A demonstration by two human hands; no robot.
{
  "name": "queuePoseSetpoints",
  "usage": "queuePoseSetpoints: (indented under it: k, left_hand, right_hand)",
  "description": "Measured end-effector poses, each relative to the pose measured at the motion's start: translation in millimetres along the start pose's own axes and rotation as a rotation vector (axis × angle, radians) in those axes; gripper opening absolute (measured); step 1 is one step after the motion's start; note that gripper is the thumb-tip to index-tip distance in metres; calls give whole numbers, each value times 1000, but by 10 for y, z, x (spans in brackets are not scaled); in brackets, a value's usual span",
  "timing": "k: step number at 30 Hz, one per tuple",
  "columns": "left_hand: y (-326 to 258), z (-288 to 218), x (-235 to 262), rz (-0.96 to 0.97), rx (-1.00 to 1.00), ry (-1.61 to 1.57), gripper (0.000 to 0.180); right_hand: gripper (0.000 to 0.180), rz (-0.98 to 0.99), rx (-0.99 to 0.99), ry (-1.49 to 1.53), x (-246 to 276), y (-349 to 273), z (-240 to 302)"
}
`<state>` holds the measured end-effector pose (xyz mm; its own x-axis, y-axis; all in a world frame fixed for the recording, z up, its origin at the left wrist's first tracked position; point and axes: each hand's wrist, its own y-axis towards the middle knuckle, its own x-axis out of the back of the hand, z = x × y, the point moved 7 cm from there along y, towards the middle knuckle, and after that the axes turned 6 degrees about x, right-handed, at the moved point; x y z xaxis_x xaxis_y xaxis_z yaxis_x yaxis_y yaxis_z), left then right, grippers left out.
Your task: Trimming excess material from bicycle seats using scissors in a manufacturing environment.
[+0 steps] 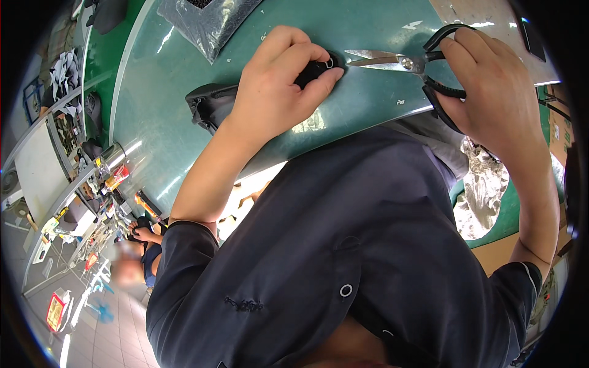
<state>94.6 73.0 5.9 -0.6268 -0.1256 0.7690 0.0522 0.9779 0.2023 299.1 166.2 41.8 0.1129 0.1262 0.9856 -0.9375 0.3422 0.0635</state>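
Note:
Between the thumb and fingers of my left hand (285,80) is the end of a black item (314,72), with a small pale ring-like mark near its tip. A black pouch-like piece (211,105) lies on the other side of that hand; my hand hides whether the two are joined. My right hand (491,83) is closed around the black handles of a pair of scissors (402,62). The scissor blades are slightly apart and point left, their tips right by the end of the black item.
Under my hands is a green tabletop (368,101) with a curved left edge. A see-through plastic bag (211,21) with dark contents lies at the far side. A dark phone-like slab (532,38) sits far right. Crinkled silvery material (481,190) hangs below the edge. Another person (144,254) works at left.

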Motion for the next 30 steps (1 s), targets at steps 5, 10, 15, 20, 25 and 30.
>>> queuePoseSetpoints:
  k: [5,10,15,20,25,30]
  left_hand:
    - [37,-28,-61,46,17,4,16]
    - [14,30,-12,32,-217,-48,16]
    - [-48,38,7,9,-239,-95,19]
    - [-69,67,23,-26,-204,-107,18]
    - [-63,71,34,-45,-201,-105,18]
    - [-36,80,16,-29,-182,-143,15]
  right_hand:
    - [47,1,8,-6,-8,-11,-9]
    - [47,-2,43,-5,16,6,5]
    - [47,21,75,-3,23,103,11]
    - [32,156,211,-120,203,408,234]
    - [30,137,312,-134,194,496,291]
    - [28,243,344,-251,191,589,317]
